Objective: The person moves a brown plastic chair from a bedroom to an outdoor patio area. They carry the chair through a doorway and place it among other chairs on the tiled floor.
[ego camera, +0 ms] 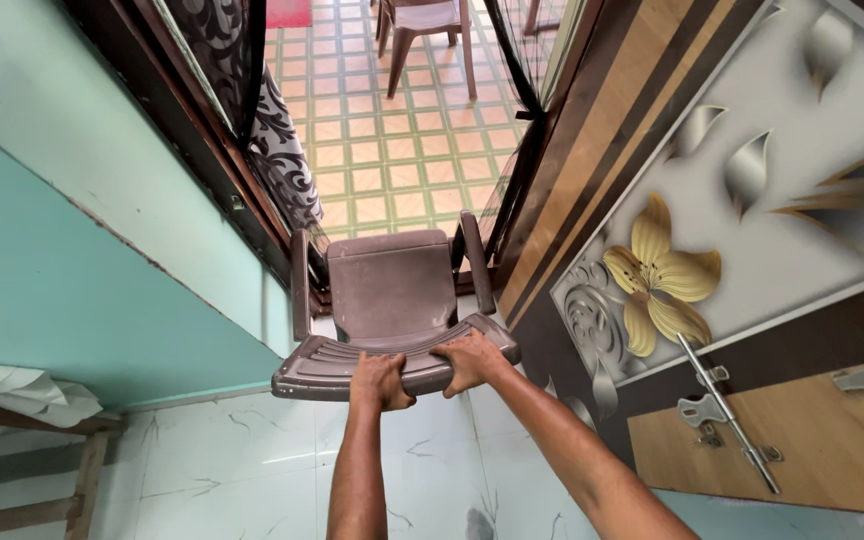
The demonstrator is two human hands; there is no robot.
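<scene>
Gripping the top rail of one brown plastic chair (pixel 392 300), the fingers (pixel 384 398) of the left hand (pixel 380 380) were curled tight over the backrest's edge, and those of the right hand (pixel 470 362) were wrapped over the same rail just beside them. Both hands were closed on the chair; the two nearly touched, with bare forearms running down toward the bottom of the view.

That chair stood at the doorway, its seat facing away from the person, its two armrests close to the door frame (pixel 202 150) on the left and the opened door (pixel 752 250) on the right. The gap between frame and door looked only a little wider than the chair.

Beyond the doorway lay a tiled floor (pixel 392 150) in a checked pattern, where a second brown chair (pixel 427 40) stood well apart. A patterned dark curtain (pixel 277 150) hung at the left of the opening. The door carried one golden flower relief (pixel 660 275) and one metal sliding bolt (pixel 727 410). On the left ran a green wall (pixel 62 280), with a wooden bench (pixel 42 460) under white cloth near it, on a white marble floor (pixel 242 470).
</scene>
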